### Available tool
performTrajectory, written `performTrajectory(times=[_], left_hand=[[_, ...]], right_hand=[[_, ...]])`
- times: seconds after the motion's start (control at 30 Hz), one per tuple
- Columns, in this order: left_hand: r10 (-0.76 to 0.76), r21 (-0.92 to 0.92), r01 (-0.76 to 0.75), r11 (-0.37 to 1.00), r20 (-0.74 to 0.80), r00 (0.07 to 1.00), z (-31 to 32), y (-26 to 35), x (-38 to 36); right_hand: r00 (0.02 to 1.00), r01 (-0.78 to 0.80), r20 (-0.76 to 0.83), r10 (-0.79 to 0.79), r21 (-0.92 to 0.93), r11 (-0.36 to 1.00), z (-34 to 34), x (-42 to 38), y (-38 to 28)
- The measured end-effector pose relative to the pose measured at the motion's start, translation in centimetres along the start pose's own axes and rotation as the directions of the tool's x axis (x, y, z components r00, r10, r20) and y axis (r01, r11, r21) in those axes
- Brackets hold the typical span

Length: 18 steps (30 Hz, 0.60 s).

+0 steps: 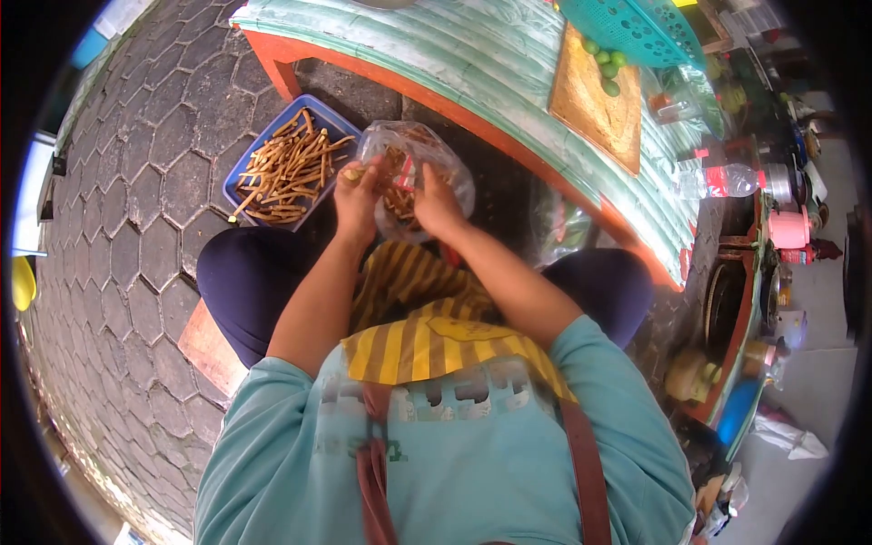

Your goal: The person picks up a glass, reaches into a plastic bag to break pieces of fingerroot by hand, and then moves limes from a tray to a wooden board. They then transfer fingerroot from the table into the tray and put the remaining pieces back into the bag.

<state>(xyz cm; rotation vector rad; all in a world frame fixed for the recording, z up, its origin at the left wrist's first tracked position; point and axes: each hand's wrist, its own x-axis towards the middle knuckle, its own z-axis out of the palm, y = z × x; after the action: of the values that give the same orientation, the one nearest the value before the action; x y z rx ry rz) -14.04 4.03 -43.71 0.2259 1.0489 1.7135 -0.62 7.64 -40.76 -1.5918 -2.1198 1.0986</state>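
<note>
My left hand (357, 195) is closed around a thin brown root-like stick, whose pale end (353, 173) shows at the fingers. Close beside it, my right hand (437, 202) has its fingers curled over a clear plastic bag (460, 163); what they grip is hard to make out. Inside the bag lie more brown pieces, and a red and white patch (406, 173) shows between my hands. A bit of red (450, 254) peeks out under my right wrist. To the left, a blue plastic tub (230, 186) holds a heap of brown sticks (286, 168).
A low orange-edged table (454, 54) stands in front, bearing a wooden board (604, 109), green limes (610, 71), a turquoise basket (640, 27) and a plastic bottle (718, 181). Another clear bag (563, 227) sits beneath its edge. Hexagonal paving (136, 191) spreads left.
</note>
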Motion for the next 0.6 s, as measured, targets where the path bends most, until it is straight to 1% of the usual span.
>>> performTrajectory(times=[0.03, 0.07, 0.1, 0.13, 0.17, 0.2, 0.23, 0.27, 0.33, 0.37, 0.4, 0.47, 0.5, 0.53, 0.57, 0.6], left_hand=[[-0.001, 0.0, 0.001, 1.0, 0.001, 1.0, 0.0, 0.0, -0.1], [-0.015, -0.021, 0.016, 1.0, 0.048, 0.999, 0.0, 0.1, -0.1], [-0.027, -0.042, 0.031, 0.999, 0.095, 0.995, 0.1, 0.2, -0.2], [-0.028, -0.042, 0.032, 0.999, 0.097, 0.995, 0.2, 0.1, -0.3], [-0.071, -0.048, 0.077, 0.996, 0.122, 0.99, 0.6, 0.5, -0.8], [-0.113, -0.052, 0.122, 0.991, 0.147, 0.983, 0.9, 0.7, -1.1], [-0.113, -0.051, 0.121, 0.991, 0.147, 0.983, 1.0, 0.6, -1.1], [-0.095, -0.071, 0.107, 0.992, 0.15, 0.984, 1.0, 0.5, -1.1], [-0.073, -0.092, 0.088, 0.992, 0.148, 0.986, 1.0, 0.5, -1.1], [-0.056, -0.108, 0.068, 0.992, 0.114, 0.992, 0.9, 0.5, -1.0], [-0.04, -0.123, 0.05, 0.991, 0.081, 0.996, 0.8, 0.5, -0.9], [-0.055, -0.14, 0.069, 0.988, 0.104, 0.993, 0.3, 0.7, -0.7], [-0.073, -0.154, 0.094, 0.984, 0.133, 0.988, 0.2, 0.6, -0.6], [-0.075, -0.156, 0.096, 0.983, 0.133, 0.988, 0.2, 0.4, -0.5], [-0.054, -0.184, 0.068, 0.98, 0.08, 0.995, 0.3, 0.3, -0.5], [-0.034, -0.211, 0.039, 0.977, 0.027, 0.999, 0.4, 0.2, -0.5]], right_hand=[[0.996, -0.067, 0.066, 0.066, 0.01, 0.998, -0.2, 0.0, -0.2], [0.996, -0.069, 0.064, 0.068, 0.01, 0.998, -0.1, 0.1, 0.1], [0.989, -0.116, 0.099, 0.108, 0.074, 0.991, 0.1, 0.2, 0.3], [0.98, -0.163, 0.136, 0.145, 0.136, 0.977, 0.2, 0.3, 0.6], [0.98, -0.164, 0.135, 0.146, 0.136, 0.977, -0.1, 0.2, 0.3], [0.979, -0.194, 0.083, 0.186, 0.102, 0.976, -0.4, 0.2, -0.1], [0.974, -0.226, 0.03, 0.224, 0.069, 0.972, -0.7, 0.1, -0.4], [0.974, -0.225, 0.031, 0.223, 0.07, 0.972, -0.8, 0.2, -0.2], [0.964, -0.261, 0.01, 0.265, 0.203, 0.944, -0.8, 0.9, 0.8], [0.978, -0.206, 0.011, 0.208, 0.191, 0.96, 0.2, 1.6, 2.6], [0.979, -0.204, 0.016, 0.205, 0.19, 0.96, -0.6, 0.9, 0.6], [0.922, -0.384, 0.161, 0.352, 0.265, 0.885, -2.2, -0.7, -2.6], [0.922, -0.384, 0.16, 0.352, 0.263, 0.885, -2.1, -0.6, -2.5], [0.933, -0.349, 0.185, 0.308, 0.263, 0.9, -1.7, -0.5, -2.2], [0.942, -0.314, 0.209, 0.264, 0.264, 0.912, -1.3, -0.5, -1.9], [0.941, -0.317, 0.208, 0.267, 0.264, 0.911, -0.7, -0.7, -1.7]])
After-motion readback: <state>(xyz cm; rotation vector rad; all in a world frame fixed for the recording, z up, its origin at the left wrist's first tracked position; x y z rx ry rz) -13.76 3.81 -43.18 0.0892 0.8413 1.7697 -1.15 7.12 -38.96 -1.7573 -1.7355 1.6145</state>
